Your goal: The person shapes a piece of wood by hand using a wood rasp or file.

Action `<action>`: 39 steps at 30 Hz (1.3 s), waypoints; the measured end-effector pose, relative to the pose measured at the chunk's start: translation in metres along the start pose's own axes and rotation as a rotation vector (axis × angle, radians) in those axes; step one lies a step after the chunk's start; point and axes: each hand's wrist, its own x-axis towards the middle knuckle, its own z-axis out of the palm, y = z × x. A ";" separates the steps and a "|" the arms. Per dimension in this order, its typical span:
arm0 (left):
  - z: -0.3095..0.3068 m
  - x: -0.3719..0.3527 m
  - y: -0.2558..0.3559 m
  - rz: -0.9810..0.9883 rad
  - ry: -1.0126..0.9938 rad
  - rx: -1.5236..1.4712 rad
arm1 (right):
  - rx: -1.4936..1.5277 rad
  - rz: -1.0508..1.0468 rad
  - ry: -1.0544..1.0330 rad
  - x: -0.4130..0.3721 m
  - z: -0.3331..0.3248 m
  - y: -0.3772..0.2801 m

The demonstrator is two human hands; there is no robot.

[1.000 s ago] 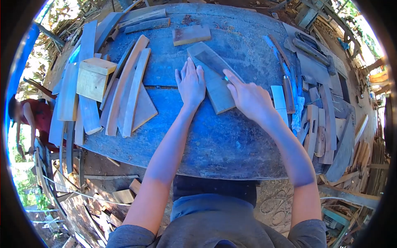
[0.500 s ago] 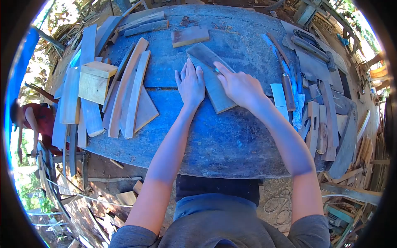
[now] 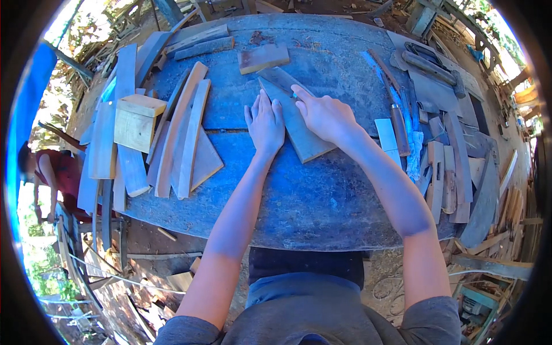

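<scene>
A flat wooden board (image 3: 306,137) lies slantwise on the blue worktable (image 3: 230,167). My left hand (image 3: 267,125) is laid along its left edge, fingers stretched out and pointing away from me. Over the right side of the board, my right hand (image 3: 328,118) has its fingers curled, with the index finger reaching forward. Whatever it grips is mostly hidden by the fingers, and I cannot make it out. A dark flat strip (image 3: 284,80) shows at the far end of the board, just ahead of the right fingertips. Beyond that sits a short wooden block (image 3: 263,58).
Curved wooden strips (image 3: 183,126) and a pale wooden box (image 3: 138,122) crowd the left side. On the right are a wood-handled tool (image 3: 399,129), a white card (image 3: 388,138), a hammer (image 3: 434,66) and several slotted pieces (image 3: 435,172). Another person (image 3: 57,172) is at far left.
My right hand has shifted a little to the left and away from me over the board. The left hand stays at the board's edge. The whole view has tilted slightly.
</scene>
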 end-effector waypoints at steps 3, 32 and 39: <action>-0.001 0.000 -0.001 -0.002 -0.004 0.002 | -0.023 0.018 -0.039 -0.015 -0.011 0.004; 0.005 0.004 -0.004 -0.069 -0.042 -0.058 | -0.039 0.163 -0.129 -0.130 -0.013 0.047; 0.003 0.021 -0.013 -0.081 -0.180 -0.089 | -0.018 0.105 0.010 -0.104 0.008 0.052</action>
